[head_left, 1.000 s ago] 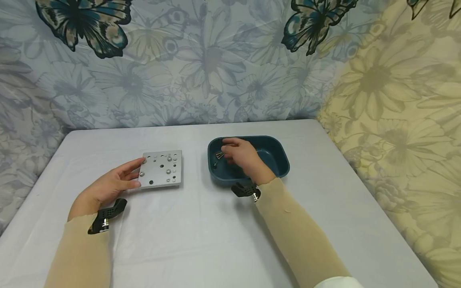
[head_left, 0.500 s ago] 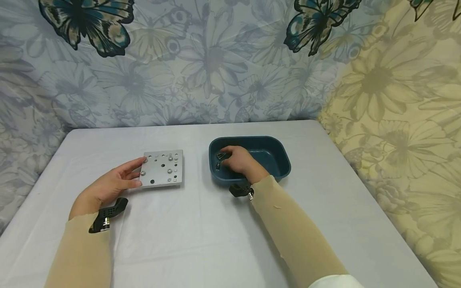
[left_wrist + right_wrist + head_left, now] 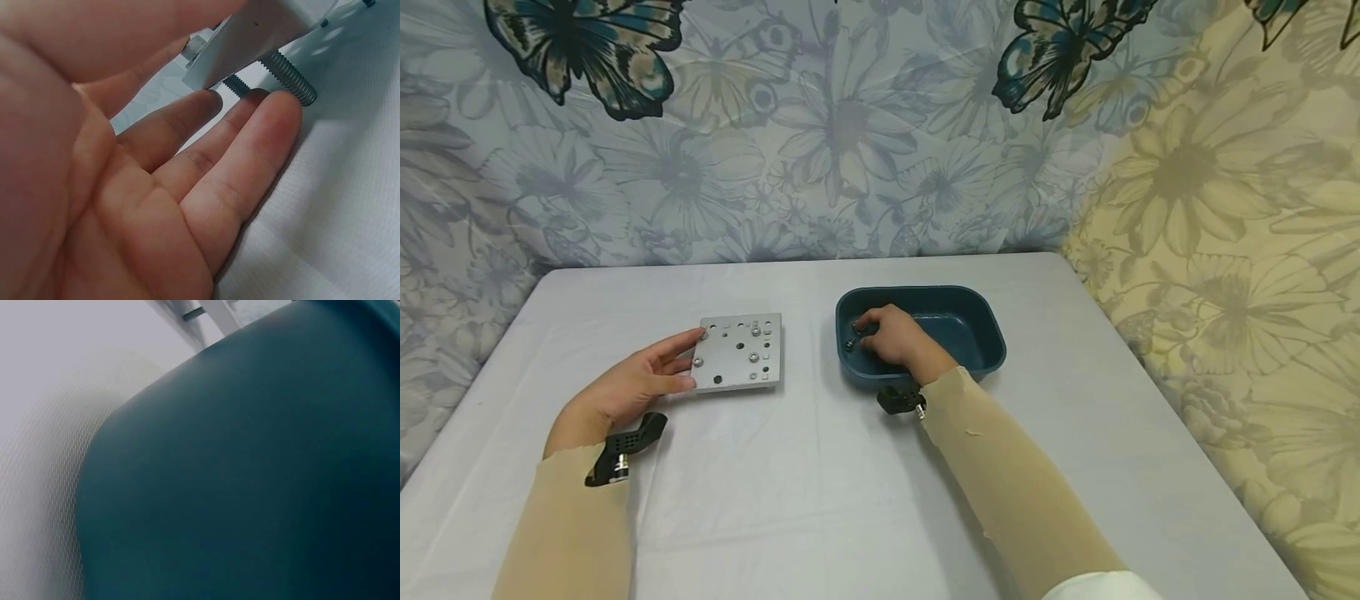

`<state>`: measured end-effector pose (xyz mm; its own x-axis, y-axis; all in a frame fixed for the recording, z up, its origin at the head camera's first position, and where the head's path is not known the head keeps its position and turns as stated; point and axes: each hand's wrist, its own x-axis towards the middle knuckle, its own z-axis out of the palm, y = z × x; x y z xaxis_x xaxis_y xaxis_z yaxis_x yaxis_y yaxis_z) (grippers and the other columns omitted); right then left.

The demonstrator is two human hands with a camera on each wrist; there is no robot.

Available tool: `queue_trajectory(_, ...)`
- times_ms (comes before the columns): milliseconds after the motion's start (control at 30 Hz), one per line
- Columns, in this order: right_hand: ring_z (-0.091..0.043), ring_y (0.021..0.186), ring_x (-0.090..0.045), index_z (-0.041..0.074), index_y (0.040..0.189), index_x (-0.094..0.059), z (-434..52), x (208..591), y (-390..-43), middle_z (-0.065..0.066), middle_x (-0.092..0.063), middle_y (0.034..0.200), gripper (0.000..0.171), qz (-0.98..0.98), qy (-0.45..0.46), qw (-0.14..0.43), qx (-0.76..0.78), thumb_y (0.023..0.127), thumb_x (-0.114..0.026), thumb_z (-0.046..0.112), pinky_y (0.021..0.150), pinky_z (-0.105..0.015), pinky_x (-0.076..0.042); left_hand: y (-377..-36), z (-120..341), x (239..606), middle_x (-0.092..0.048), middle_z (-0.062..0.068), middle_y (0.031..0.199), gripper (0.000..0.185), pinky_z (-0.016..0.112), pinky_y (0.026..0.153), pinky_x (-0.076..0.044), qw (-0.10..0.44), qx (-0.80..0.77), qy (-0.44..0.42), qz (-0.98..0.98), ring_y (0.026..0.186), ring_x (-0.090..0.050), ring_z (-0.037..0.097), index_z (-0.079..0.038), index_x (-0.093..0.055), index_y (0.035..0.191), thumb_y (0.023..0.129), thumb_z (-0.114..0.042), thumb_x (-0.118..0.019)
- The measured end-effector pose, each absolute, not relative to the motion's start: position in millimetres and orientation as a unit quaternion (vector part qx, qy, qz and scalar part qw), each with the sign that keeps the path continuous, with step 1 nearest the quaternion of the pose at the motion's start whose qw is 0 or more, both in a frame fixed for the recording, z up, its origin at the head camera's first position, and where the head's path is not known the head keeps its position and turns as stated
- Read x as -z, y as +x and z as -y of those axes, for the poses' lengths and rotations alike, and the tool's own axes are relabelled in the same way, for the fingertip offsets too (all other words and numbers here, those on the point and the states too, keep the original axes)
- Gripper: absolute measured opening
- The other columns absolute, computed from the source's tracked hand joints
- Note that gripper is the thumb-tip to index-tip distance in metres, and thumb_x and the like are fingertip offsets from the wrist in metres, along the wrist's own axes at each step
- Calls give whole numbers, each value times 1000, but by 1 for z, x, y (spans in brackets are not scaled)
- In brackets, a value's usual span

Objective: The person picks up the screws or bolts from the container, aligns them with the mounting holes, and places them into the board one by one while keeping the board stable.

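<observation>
**Left hand steadies the plate, right hand down in the tray**

Two sleeves nearest you, both tan and smooth, each with one black strap-on mount at the wrist. Your left hand (image 3: 625, 387) lies relaxed on the cloth, fingers (image 3: 262, 134) straight and slightly spread, thumb over the near-left corner of the one metal plate (image 3: 737, 352) and fingertips tucked under its edge. That plate is square, flat, matte grey aluminium, drilled with a scatter of small holes; a few carry silvery bolt heads on top. From the left wrist view, two threaded bolt shanks (image 3: 290, 78) poke out below it, ribbed and steel-grey, just ahead of your fingertips, holding the plate off the cloth.

Across to your right hand (image 3: 891, 337): it's inside the one dark teal tray (image 3: 977, 321), an oval-cornered, smooth plastic tub, well apart from the plate. Your fingers are curled down at the tray's left end, pinching small dark screws (image 3: 852, 340); too small to count.

The right wrist view gives only teal wall, close and blurred.

Under it all, one table (image 3: 820, 500) in pale woven cloth. Beyond, floral fabric with butterflies.
</observation>
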<state>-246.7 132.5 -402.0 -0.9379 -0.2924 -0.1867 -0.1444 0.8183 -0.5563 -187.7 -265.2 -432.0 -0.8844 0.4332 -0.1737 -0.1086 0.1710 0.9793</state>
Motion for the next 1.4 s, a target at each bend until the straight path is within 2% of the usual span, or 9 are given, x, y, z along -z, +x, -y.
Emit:
queue_trajectory(100,-26,120,-51,11,120,-71,-133,403,-248,-12,-55,131,27,-947,-115,126,272,93,-69,13,99,-38,-42,-188,264,432,-14,17,163,88,23,92,-47,214,-634,112,-735,135,-37,19,-10,-19,160,91,-5,-72)
queue_trajectory(433,-26,105,-54,10,112,-70,-131,403,-248,-13,-54,127,20,-958,-107,126,235,93,-71,16,93,-40,-44,-190,263,433,-14,17,163,86,23,92,-47,214,-634,118,-734,132,-38,15,-9,-20,160,92,-5,-71)
queue_trajectory(633,-26,99,-54,10,111,-69,-130,404,-249,-13,-54,121,20,-963,-120,115,211,94,-72,20,90,-40,-46,-189,262,431,-15,16,163,86,23,92,-47,214,-632,115,-736,135,-36,20,-9,-20,160,91,-5,-72)
queue_trajectory(733,-25,100,-55,11,113,-70,-129,406,-249,-13,-54,119,21,-966,-141,107,190,94,-72,20,91,-40,-46,-188,262,431,-14,16,163,87,23,92,-47,214,-631,112,-737,135,-36,21,-9,-20,160,91,-6,-73)
queue_trajectory(867,-25,105,-54,11,112,-73,-128,406,-249,-13,-55,121,19,-968,-154,106,169,95,-70,18,94,-39,-45,-187,263,432,-14,16,163,88,23,92,-47,215,-635,110,-734,132,-39,14,-9,-20,160,90,-5,-73)
queue_trajectory(1167,-29,116,-54,15,114,-74,-126,401,-246,-12,-53,131,19,-972,-134,119,154,97,-66,16,99,-43,-44,-187,264,431,-15,17,163,88,23,92,-47,212,-635,110,-734,130,-40,12,-9,-20,160,90,-5,-73)
queue_trajectory(1400,-27,120,-53,15,114,-75,-126,399,-246,-10,-60,127,20,-973,-123,119,157,96,-65,11,101,-41,-43,-187,264,432,-16,18,162,88,23,92,-47,212,-634,110,-736,129,-42,11,-10,-20,160,90,-6,-74)
